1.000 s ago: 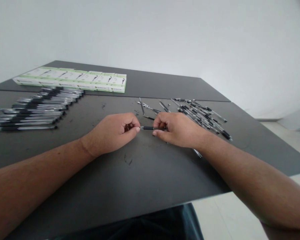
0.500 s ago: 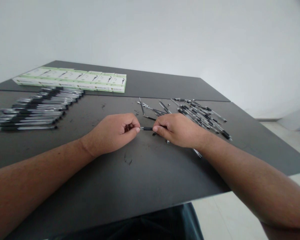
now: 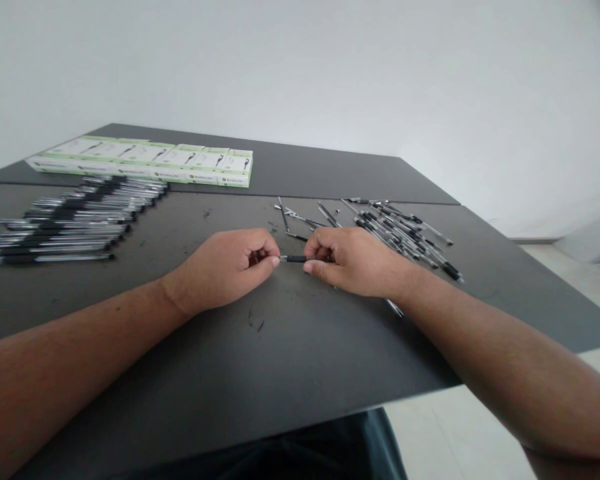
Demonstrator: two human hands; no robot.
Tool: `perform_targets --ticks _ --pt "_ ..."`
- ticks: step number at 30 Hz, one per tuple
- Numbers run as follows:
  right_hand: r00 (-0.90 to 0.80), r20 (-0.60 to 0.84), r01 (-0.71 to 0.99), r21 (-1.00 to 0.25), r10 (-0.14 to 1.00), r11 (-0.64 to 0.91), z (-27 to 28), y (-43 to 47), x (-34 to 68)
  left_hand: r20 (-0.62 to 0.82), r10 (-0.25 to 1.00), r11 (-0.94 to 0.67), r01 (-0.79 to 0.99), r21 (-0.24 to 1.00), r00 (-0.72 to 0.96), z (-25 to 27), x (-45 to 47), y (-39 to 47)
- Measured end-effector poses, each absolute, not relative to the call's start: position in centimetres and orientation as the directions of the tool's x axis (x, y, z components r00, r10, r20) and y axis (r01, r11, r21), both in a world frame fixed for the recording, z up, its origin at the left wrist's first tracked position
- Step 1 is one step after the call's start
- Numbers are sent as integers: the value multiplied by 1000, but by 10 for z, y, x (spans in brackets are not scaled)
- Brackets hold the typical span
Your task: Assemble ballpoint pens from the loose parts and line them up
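Between my two hands, over the middle of the dark table, lies a pen (image 3: 294,259) with a black grip, roughly level. My left hand (image 3: 235,267) pinches its clear tip end between thumb and forefinger. Around the other end curls my right hand (image 3: 355,260); a small gap shows between its thumb and forefinger, where the pen passes in. The far part of the pen is hidden by that hand. Just behind my right hand are loose pen parts (image 3: 284,215), some thin and silvery.
A pile of clear pens with black grips (image 3: 405,233) lies to the right. On the left, more pens (image 3: 75,213) are laid side by side in a row. Green and white boxes (image 3: 180,163) line the table's (image 3: 320,160) back left. Dark scraps (image 3: 255,323) dot the surface.
My right thumb and forefinger have parted slightly around the pen. The thumb moved a little down and left. My left hand keeps its pinch in nearly the same place.
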State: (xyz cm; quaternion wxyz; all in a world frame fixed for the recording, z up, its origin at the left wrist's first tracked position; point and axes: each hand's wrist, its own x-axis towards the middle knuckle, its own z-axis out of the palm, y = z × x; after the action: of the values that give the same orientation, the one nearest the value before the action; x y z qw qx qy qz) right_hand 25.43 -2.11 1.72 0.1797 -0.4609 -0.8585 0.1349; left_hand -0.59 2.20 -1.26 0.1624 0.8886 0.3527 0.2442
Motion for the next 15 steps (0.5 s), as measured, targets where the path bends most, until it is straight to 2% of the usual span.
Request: perform_targets --ticks 5,11,15 --pt "-574 166 742 -307 802 596 18 -20 254 308 709 -694 552 462 634 -13 -6 22" --pt "-501 166 756 -395 849 523 20 -22 254 313 705 -700 551 454 637 -14 -6 23" --pt "-581 138 745 -306 802 592 19 -20 254 318 704 -701 550 454 634 -13 -6 22"
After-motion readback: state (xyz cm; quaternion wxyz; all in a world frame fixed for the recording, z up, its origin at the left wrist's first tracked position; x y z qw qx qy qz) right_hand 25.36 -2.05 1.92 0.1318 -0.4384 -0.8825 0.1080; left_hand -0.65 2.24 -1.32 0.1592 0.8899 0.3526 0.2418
